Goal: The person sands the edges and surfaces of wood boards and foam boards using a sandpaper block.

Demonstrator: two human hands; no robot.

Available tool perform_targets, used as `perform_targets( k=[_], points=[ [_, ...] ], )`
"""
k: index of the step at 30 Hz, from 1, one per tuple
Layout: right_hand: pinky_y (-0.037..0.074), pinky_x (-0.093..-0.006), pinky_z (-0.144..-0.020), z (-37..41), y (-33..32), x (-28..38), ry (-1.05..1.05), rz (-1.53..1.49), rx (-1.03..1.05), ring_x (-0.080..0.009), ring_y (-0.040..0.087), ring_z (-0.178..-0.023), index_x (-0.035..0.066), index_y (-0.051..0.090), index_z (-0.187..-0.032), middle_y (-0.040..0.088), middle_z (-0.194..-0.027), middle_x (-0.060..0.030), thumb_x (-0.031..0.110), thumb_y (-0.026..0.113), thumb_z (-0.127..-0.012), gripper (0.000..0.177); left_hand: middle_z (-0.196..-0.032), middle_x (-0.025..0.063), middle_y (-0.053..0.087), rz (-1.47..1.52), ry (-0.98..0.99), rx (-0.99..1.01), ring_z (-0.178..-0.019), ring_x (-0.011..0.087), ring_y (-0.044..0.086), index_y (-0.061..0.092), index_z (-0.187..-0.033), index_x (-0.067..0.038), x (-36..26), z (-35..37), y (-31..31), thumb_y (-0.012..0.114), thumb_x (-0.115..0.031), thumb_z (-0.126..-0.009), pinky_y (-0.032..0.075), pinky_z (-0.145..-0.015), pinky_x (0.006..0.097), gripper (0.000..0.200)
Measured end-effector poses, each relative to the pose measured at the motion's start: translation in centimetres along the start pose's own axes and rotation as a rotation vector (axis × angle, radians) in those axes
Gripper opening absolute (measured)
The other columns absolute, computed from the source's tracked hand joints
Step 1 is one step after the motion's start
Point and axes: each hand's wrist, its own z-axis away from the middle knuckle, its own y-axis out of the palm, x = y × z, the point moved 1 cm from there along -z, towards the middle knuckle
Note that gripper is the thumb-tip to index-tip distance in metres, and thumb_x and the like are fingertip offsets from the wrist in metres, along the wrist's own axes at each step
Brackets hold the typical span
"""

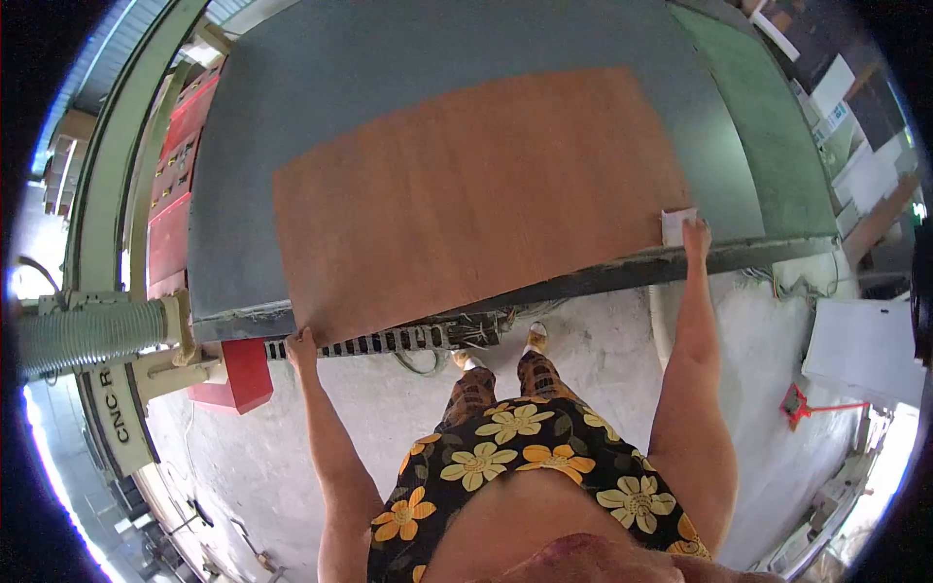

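A broad grey worktop (389, 78) fills the upper view, with a green strip (768, 146) along its right side and a dark metal front edge (603, 277). A black cable chain (389, 340) runs beneath that edge. To the left stand red cabinets (175, 185), a pale green beam (117, 126), a ribbed grey hose (83, 335) and a cream frame lettered "CNC" (117, 408), with a red block (243, 374) beside it. The floor (583, 340) is pale, dusty concrete. White sheets (865, 345) lie at the right, near a small red tool (807, 406). Bright daylight glares at the left margin.
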Motion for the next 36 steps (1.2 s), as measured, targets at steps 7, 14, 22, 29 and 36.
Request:
perform_targets(
  k=[7,14,22,29,36],
  points=[
    [0.035,-0.0475,-0.097,-0.8,-2.5,1.1,0.083,-0.133,0.232,-0.0410,0.046,-0.115,0.001,0.055,-0.119,0.051,-0.124,-0.0222,0.041,0.051,-0.084,0.053,-0.094,0.0213,0.061,0.115,0.047,0.040,-0.088,0.0359,0.060,0.058,-0.094,0.004,2.4,-0.5,1.1,0.069,-0.033,-0.075,0.046,-0.079,0.0425,0.043],
    [0.044,-0.0489,-0.084,-3.6,-3.0,-2.2,0.012,0.070,0.024,-0.0372,0.058,-0.094,0.005,0.060,-0.106,0.062,-0.101,-0.0201,0.032,0.048,-0.086,0.035,-0.082,0.0164,0.061,0.316,-0.056,0.103,-0.065,0.0200,0.056,0.059,-0.109,0.000,-0.6,5.5,-3.9,0.069,-0.027,-0.077,0.045,-0.057,0.0346,0.043],
    [0.044,-0.0375,-0.074,-11.9,-13.2,-6.5,-0.090,-0.500,0.074,-0.0253,0.061,-0.087,0.005,0.066,-0.095,0.065,-0.096,-0.0155,0.027,0.053,-0.082,0.029,-0.100,0.0070,0.065,0.464,0.424,-0.029,-0.075,0.0092,0.054,0.060,-0.117,-0.003,-1.4,8.6,-15.1,0.064,-0.012,-0.083,0.045,-0.065,0.0237,0.036],
    [0.039,-0.0311,-0.077,-16.7,-23.9,1.9,0.153,-0.872,0.106,-0.0153,0.053,-0.089,0.012,0.063,-0.102,0.061,-0.102,-0.0019,0.041,0.064,-0.071,0.042,-0.093,0.0041,0.065,0.762,0.162,-0.029,-0.054,0.0036,0.044,0.066,-0.103,-0.002,-5.2,9.1,-23.2,0.060,-0.023,-0.086,0.034,-0.043,0.0189,0.028],
    [0.040,-0.0375,-0.085,-20.2,-24.9,10.6,0.382,-1.463,-0.172,-0.0201,0.049,-0.102,0.014,0.055,-0.114,0.055,-0.115,-0.0056,0.034,0.068,-0.071,0.049,-0.075,0.0000,0.057,1.183,0.369,-0.127,-0.050,0.0044,0.036,0.064,-0.095,-0.001,-10.1,6.6,-23.6,0.059,-0.020,-0.086,0.029,-0.046,0.0174,0.021]
  ],
)
